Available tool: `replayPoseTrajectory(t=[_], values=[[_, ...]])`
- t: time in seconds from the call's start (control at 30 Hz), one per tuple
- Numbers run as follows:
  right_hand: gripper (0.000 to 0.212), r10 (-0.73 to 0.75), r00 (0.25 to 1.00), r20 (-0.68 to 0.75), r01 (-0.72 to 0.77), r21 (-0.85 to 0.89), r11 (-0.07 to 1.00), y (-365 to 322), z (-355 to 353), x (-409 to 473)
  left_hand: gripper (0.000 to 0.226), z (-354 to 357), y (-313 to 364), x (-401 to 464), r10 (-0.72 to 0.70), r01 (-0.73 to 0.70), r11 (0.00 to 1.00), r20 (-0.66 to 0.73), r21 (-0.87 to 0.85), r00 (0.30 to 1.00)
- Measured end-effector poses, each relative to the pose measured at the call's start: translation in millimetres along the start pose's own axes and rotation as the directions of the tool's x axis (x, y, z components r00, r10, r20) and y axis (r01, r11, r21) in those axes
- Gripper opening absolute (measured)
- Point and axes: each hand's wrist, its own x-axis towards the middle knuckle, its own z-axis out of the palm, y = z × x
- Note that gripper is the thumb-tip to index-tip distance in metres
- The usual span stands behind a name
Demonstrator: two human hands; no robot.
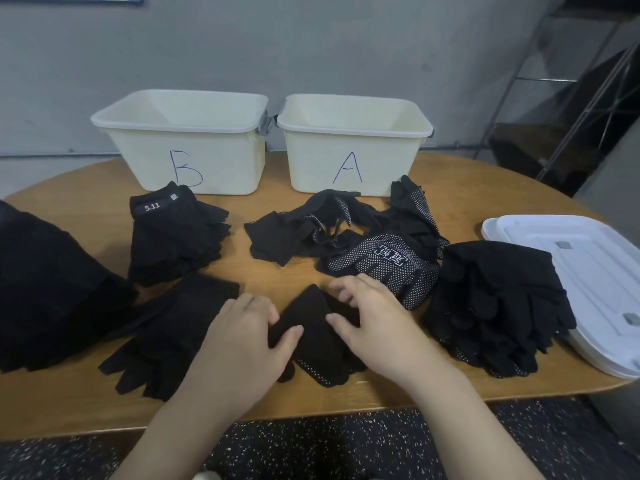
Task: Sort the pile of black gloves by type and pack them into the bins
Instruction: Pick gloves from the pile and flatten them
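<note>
Still sorting: left hand [247, 336] and right hand [375, 318], fingers spread, press a dotted glove [317, 336] flat at the table [346, 400] front; next, probably move it to its matching stack, bins B [187, 140] and A [353, 143] apparently unfilled.

Two bare forearms enter from bottom edge; no sleeves in view up to frame limit; left hand [242, 337] & right hand [377, 320] ungloved, no rings, watch or bands visible; fingers [341, 291] short w/ trimmed nails; nothing worn on wrists.
</note>
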Motion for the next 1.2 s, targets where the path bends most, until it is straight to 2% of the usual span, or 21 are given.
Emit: replayPoseTrajectory(t=[0.13, 0.2, 0.37, 0.47, 0.53, 0.6, 0.63, 0.7, 0.73, 0.77, 0.87, 1.0, 1.07, 1.2], values=[[0.060, 0.017, 1.000, 0.019, -0.018, 0.043, 0.999, -2, -1, -1, 0.028, -6, 6, 1, -0.042, 0.044, 0.990, 0.020, -0.133, 0.999], [0.071, -0.019, 1.000, -0.009, 0.020, 0.116, 0.993, -2, -1, 0, 0.029, -9, 10, 1, -0.024, 0.029, 0.975, 0.023, -0.221, 0.999], [0.077, -0.123, 0.991, -0.058, 0.136, 0.373, 0.918, -2, -7, -2, 0.023, -18, 24, 0, 0.023, -0.006, 0.873, 0.028, -0.488, 0.999], [0.065, -0.072, 0.997, -0.002, 0.061, 0.571, 0.818, -1, -16, -4, 0.023, -27, 30, 0, 0.026, -0.028, 0.790, -0.013, -0.613, 1.000], [0.040, -0.038, 0.997, 0.061, -0.017, 0.711, 0.702, -2, -23, -7, 0.026, -32, 34, 2, 0.010, -0.036, 0.727, -0.042, -0.686, 0.999], [0.018, -0.005, 0.998, 0.062, -0.045, 0.773, 0.633, -6, -28, -11, 0.023, -32, 37, 6, -0.056, -0.044, 0.618, -0.099, -0.785, 0.994], [0.013, 0.030, 0.999, 0.039, -0.049, 0.793, 0.607, -8, -30, -13, 0.020, -30, 39, 9, -0.102, -0.034, 0.523, -0.102, -0.852, 0.990], [0.012, 0.123, 0.992, -0.033, -0.041, 0.833, 0.552, -13, -35, -16, 0.029, -27, 44, 15, -0.141, 0.052, 0.292, 0.011, -0.955, 0.990], [0.011, 0.169, 0.982, -0.081, -0.022, 0.845, 0.535, -15, -38, -18, 0.035, -24, 47, 17, -0.104, 0.104, 0.213, 0.083, -0.972, 0.991], [0.010, 0.208, 0.969, -0.135, 0.002, 0.844, 0.537, -16, -42, -21, 0.038, -21, 51, 18, -0.046, 0.141, 0.193, 0.135, -0.971, 0.990], [0.013, 0.302, 0.920, -0.249, 0.030, 0.814, 0.580, -14, -54, -38, 0.040, -11, 68, 17, 0.032, 0.174, 0.284, 0.190, -0.943, 0.981], [0.018, 0.389, 0.896, -0.213, -0.014, 0.863, 0.505, -4, -74, -72, 0.028, 5, 96, 14, 0.043, 0.114, 0.250, 0.129, -0.961, 0.991], [0.014, 0.405, 0.892, -0.203, -0.056, 0.837, 0.544, 4, -82, -86, 0.024, 10, 112, 14, 0.060, 0.089, 0.235, 0.106, -0.968, 0.993], [0.012, 0.431, 0.853, -0.294, -0.059, 0.767, 0.639, 19, -105, -101, 0.012, 20, 147, 15, 0.083, 0.106, 0.221, 0.127, -0.969, 0.988]])
